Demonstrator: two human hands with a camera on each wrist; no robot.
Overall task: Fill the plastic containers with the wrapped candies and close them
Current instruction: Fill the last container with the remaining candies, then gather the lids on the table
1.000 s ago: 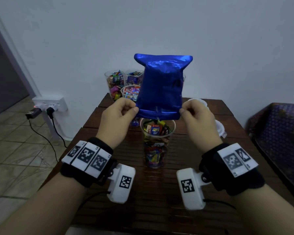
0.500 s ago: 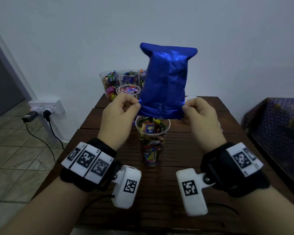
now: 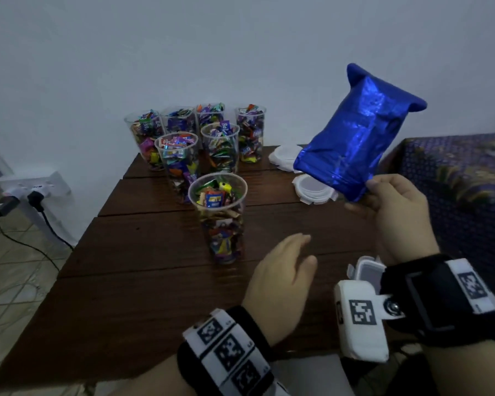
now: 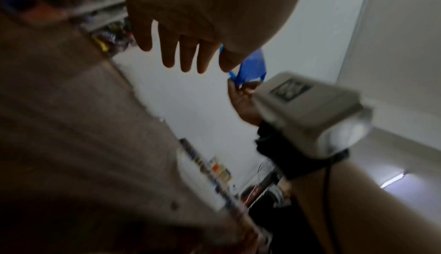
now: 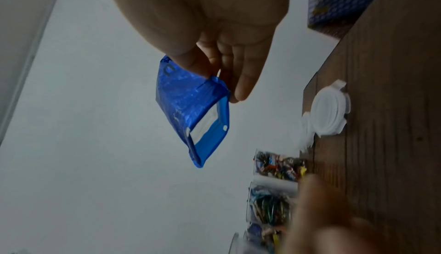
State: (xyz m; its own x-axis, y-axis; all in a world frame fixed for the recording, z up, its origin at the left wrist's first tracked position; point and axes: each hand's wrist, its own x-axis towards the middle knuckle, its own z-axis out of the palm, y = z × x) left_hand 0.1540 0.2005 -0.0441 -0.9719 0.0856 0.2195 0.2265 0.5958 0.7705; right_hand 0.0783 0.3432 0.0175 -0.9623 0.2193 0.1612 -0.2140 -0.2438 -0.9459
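Blue foil bag (image 3: 355, 132) pinched at mouth by right hand (image 3: 395, 207); judged light, limp, slippery. Left hand (image 3: 280, 278) spread, nothing held. Lids (image 3: 312, 190) at desk's far right edge.

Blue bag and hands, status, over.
Right hand pinches blue bag, off to the right. Left hand open, empty. Front container full, unlidded. Lids beside it.
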